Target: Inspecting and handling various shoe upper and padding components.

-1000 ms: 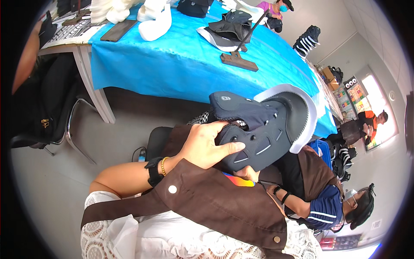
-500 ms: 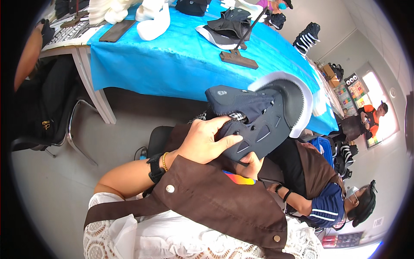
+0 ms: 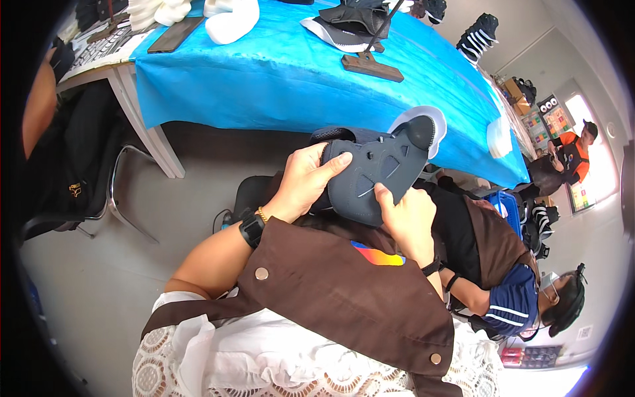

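Observation:
Between my hands is a dark navy cap (image 3: pixel 378 173) with small cut-out panels. A white-edged brim (image 3: pixel 430 126) points toward the table, away from me. My left hand (image 3: pixel 307 180) grips the cap's left edge, its thumb lying on the outer panel. On the near right side, my right hand (image 3: pixel 410 220) holds the lower edge with its thumb pressed on the panel beside a slit-like cut-out. The fingers of both hands are mostly hidden behind the cap. It is held above my lap, over a brown apron (image 3: pixel 337 291).
A blue-covered table (image 3: pixel 245 86) stands ahead, bearing another dark cap (image 3: pixel 350 30), a wooden stand (image 3: pixel 372 65), a dark board (image 3: pixel 175 34) and white curved pieces (image 3: pixel 233 23). A co-worker (image 3: pixel 512 304) sits close on my right, near a blue basket (image 3: pixel 508 210). A chair (image 3: pixel 119 192) is at left.
The cap has turned so its panel faces me more and less of the brim's underside shows. My right hand has come up from beneath it, bringing its thumb onto the panel.

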Motion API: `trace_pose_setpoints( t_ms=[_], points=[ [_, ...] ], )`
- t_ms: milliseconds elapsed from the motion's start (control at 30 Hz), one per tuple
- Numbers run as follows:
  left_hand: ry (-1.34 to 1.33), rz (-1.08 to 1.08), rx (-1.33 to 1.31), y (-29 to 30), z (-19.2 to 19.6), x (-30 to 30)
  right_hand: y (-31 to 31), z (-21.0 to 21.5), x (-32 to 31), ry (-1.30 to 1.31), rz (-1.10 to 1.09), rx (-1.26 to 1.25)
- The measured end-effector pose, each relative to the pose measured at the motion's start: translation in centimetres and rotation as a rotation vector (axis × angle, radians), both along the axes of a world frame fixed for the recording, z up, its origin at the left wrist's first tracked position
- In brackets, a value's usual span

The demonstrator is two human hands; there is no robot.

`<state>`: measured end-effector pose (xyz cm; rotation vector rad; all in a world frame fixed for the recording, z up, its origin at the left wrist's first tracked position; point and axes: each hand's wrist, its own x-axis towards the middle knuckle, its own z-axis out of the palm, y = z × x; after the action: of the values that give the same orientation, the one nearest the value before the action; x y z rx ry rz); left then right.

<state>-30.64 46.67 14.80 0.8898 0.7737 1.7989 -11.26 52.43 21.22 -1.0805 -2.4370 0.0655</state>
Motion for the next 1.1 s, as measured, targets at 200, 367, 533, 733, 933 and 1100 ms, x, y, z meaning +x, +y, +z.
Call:
trace_pose_setpoints(
  t_ms=[200,367,533,733,933,1100],
  points=[
    [0.046,0.052,-0.048,-0.1,-1.4,-0.6,0.3,0.1,0.1,-0.037,-0.001,-0.265],
    [-0.313,0.012,-0.141,-0.6,-2.0,-4.4,3.3,1.6,4.7,0.307,0.283,-0.698],
    [-0.459,-0.079,-0.132,-1.5,-3.3,-4.7,0.5,0.9,0.3,0.281,0.307,-0.667],
    [-0.439,-0.146,-0.078,-1.3,-3.3,-3.5,-0.8,2.8,-2.8,0.006,0.189,-0.791],
    [-0.46,-0.065,-0.098,-1.0,-3.0,-2.8,-0.8,-2.1,-2.2,0.302,0.376,-0.987],
    [-0.416,0.1,-0.186,0.2,-3.1,-1.2,-0.4,-4.8,-1.3,0.223,0.751,-0.106]
  ],
)
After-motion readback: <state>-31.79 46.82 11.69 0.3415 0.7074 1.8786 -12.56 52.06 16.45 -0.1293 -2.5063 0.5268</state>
